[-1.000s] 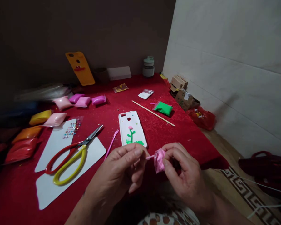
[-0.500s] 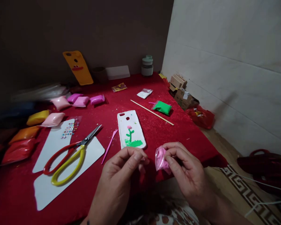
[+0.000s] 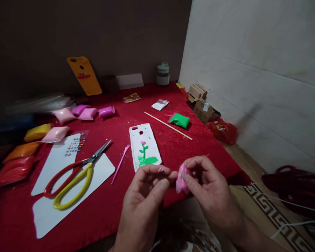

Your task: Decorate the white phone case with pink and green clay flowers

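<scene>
My right hand (image 3: 206,189) pinches a small pink clay packet (image 3: 181,178) near the table's front edge. My left hand (image 3: 149,189) is closed beside it, its fingertips pinching a tiny pink bit (image 3: 160,170) right next to the packet. Just beyond my hands lies a white phone case (image 3: 144,145) with a green stem and a pink flower on it. A thin pink tool (image 3: 120,163) lies to the left of the case.
Red-and-yellow scissors (image 3: 73,175) rest on white sheets (image 3: 68,196) on the red cloth (image 3: 115,126), next to a gem sticker sheet (image 3: 76,143). Several clay packets (image 3: 55,133) lie at left, a green one (image 3: 180,120) and a wooden stick (image 3: 168,126) at right. An orange case (image 3: 84,75) leans on the wall; boxes (image 3: 199,99) stand beyond.
My left hand pulled apart from the packet, then came back close to it with a tiny pink bit in its fingertips. The view has drifted a little.
</scene>
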Tool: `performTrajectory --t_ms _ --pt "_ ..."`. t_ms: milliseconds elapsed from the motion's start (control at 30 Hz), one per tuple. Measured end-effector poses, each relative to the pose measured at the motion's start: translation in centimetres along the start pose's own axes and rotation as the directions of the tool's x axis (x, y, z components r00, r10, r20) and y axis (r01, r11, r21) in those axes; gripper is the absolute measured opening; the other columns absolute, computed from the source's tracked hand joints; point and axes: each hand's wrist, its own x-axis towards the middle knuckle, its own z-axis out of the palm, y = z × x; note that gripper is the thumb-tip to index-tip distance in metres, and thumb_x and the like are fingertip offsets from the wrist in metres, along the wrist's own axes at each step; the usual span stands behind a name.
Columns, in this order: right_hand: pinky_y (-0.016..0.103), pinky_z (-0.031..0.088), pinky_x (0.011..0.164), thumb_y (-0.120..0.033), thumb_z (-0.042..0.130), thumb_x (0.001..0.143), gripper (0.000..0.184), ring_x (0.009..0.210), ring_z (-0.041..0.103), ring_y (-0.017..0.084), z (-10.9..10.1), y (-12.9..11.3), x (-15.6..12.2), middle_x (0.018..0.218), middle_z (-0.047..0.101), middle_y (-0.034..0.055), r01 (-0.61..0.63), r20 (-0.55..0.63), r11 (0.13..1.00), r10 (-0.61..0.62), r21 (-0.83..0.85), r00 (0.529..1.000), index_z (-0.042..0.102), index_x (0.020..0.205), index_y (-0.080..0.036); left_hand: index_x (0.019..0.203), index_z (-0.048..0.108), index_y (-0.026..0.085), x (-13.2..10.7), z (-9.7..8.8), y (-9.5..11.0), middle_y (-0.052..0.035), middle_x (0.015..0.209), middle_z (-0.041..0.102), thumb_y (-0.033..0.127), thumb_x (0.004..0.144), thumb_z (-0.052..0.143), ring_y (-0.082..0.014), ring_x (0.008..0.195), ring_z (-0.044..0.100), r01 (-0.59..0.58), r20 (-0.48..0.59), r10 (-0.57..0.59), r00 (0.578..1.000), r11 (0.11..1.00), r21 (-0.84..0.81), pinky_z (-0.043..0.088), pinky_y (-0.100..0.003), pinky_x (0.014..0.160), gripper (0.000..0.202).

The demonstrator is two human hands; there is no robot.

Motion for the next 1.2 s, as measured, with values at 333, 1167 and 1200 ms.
performTrajectory --t_ms 333,1167,1200 --pt "0.02 0.048 0.061 -0.023 0.06 0.086 0.014 0.07 0.058 0.01 -0.6 -1.2 0.7 0.09 0.059 0.001 0.024 0.075 0.998 -0.019 -0.063 0.997 0.065 0.099 -0.021 0.102 0.051 0.025 0.1 0.6 -1.5 0.001 0.089 0.065 0.023 0.078 0.073 -0.0107 0.08 0.065 -0.17 -0.024 0.188 0.982 0.93 0.326 0.055 -0.019 0.069 0.033" --pt "0.025 0.046 0.064 -0.023 0.063 0.085 0.017 0.069 0.058 0.013 -1.5 -2.4 1.7 0.073 0.061 0.0019 0.01 0.226 0.997 0.008 -0.078 0.974 0.066 0.07 -0.016 0.092 0.056 0.021 0.6 0.5 0.4 0.0037 0.075 0.064 0.014 0.072 0.076 -0.0089 0.067 0.063 -0.182 -0.08 0.201 0.976 0.963 0.197 0.054 -0.017 0.063 0.03" --pt "0.025 0.046 0.063 -0.023 0.064 0.085 0.018 0.068 0.058 0.013 -1.5 -2.4 1.6 0.072 0.061 0.0019 0.021 0.215 0.997 -0.005 -0.072 0.977 0.066 0.069 -0.016 0.092 0.056 0.021 0.6 0.4 0.4 0.0037 0.075 0.064 0.014 0.072 0.076 -0.0089 0.067 0.063 -0.179 -0.074 0.197 0.978 0.963 0.202 0.054 -0.017 0.062 0.029"
